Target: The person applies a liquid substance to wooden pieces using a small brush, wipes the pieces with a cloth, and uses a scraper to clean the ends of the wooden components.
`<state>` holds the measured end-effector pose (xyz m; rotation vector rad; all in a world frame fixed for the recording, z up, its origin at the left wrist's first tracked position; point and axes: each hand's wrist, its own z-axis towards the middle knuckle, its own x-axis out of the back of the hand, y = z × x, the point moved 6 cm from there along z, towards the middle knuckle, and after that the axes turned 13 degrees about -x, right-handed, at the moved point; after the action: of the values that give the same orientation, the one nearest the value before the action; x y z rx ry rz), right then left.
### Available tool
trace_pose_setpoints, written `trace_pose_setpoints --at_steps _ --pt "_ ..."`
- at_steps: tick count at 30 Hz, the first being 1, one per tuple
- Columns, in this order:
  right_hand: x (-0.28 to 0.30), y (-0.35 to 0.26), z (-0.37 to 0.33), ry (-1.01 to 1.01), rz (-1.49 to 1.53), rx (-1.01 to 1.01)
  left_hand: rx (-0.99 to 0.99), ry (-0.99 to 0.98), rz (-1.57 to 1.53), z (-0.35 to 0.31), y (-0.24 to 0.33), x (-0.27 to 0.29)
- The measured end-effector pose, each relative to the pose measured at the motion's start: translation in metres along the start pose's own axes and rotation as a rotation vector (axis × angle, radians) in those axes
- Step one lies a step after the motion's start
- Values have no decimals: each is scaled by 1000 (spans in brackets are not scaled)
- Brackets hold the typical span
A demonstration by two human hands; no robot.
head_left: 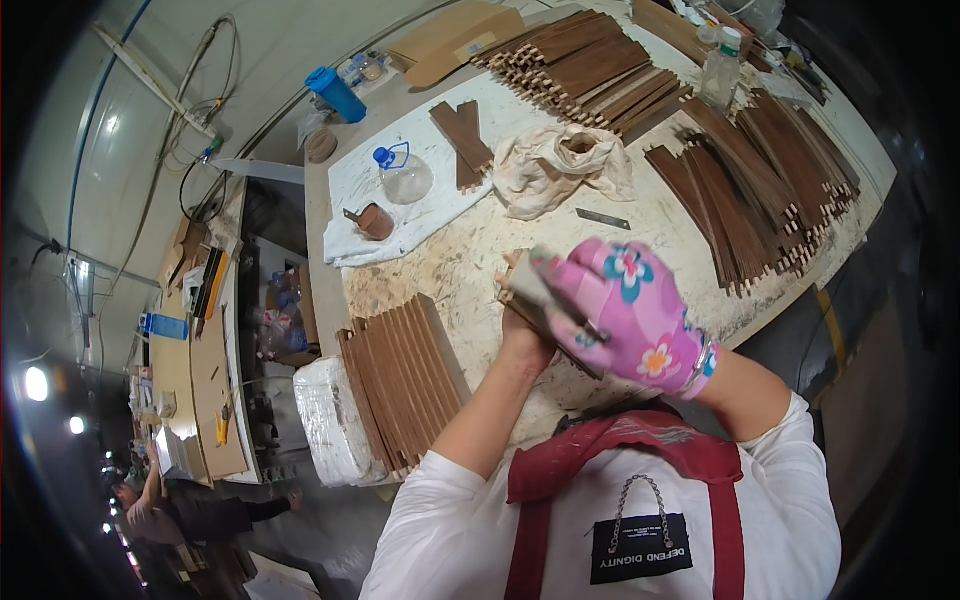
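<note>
The bare left hand [524, 345] clasps a thin wooden slat [525, 300] from beneath, steadying it above the workbench [480, 250], so the gloved right hand [625, 315], closed over a pale sanding block [530, 283], can press directly upon it.

A workshop under bright artificial light, with round lamps [36, 383] glowing low at the left edge. A pale, smooth wall [120, 120] behind, crossed by a thin blue pipe [100, 90] and loose grey cables [200, 140]. In the middle, a big worktop of pale, glue-stained chipboard [480, 250]. To its left, a long narrow bench of light brown board [190, 360] cluttered with tools. Beyond, far down the room, another person [160, 515] leaning over a bench. At the right, dark floor [860, 380] with a yellow line [830, 320].
</note>
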<state>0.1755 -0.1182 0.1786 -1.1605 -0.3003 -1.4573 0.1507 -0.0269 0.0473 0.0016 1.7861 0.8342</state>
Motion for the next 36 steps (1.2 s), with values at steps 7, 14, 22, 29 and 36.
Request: trace_pose_setpoints --at_steps 7,14,22,29,36 --pt "6 63 12 63 213 -210 7 -347 0 21 -14 31" --pt "9 133 -38 5 492 -423 -26 -152 -33 39 -29 44" --pt "31 215 -137 8 701 -770 175 -23 329 134 -108 -25" --pt "69 226 -154 58 628 -907 266 -312 453 215 -231 -84" --pt "45 232 -141 -21 655 -781 -21 -236 674 280 -218 -21"
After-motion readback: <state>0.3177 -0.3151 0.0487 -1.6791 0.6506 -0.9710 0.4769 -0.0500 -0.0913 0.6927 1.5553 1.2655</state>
